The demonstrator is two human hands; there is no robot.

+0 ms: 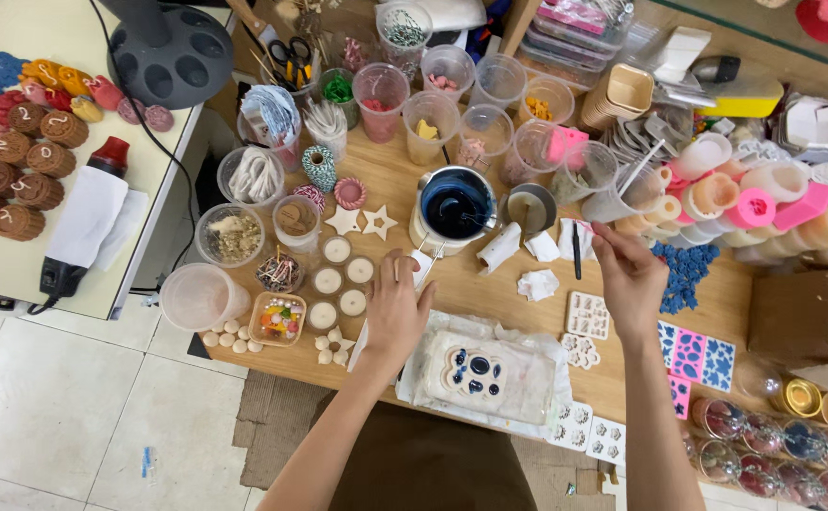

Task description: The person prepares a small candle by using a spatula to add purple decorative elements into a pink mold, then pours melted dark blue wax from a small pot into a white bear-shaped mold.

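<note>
Left hand: our left hand (397, 308) rests on the wooden surface (490, 293), its grip closed on a thin stick (397, 268) that points away from us.
Right hand: our right hand (630, 279) hovers above the surface, fingers pinched together; we cannot tell what, if anything, that grip holds.
Mold: a white slab mold (490, 377) lies on a sheet of plastic just in front of us, between our two forearms, with several cavities filled dark blue.
Pot: a metal pot of dark blue liquid (454, 206) stands beyond the left hand, near it but apart.
Small molds: pale flower-shaped molds (587, 315) lie just below the right hand; pink and blue ones (696, 355) lie further right.
Tealights: a cluster of small white round candles (338, 279) sits left of the left hand, with two white stars (361, 222) beyond them.
Cups: clear plastic cups (430, 121) holding coloured bits line the far side of the surface.
Rolls: pink and peach cylinders (750, 199) are heaped at the far right.
Side table: brown round pieces (18, 170) lie on a separate pale table at left.
</note>
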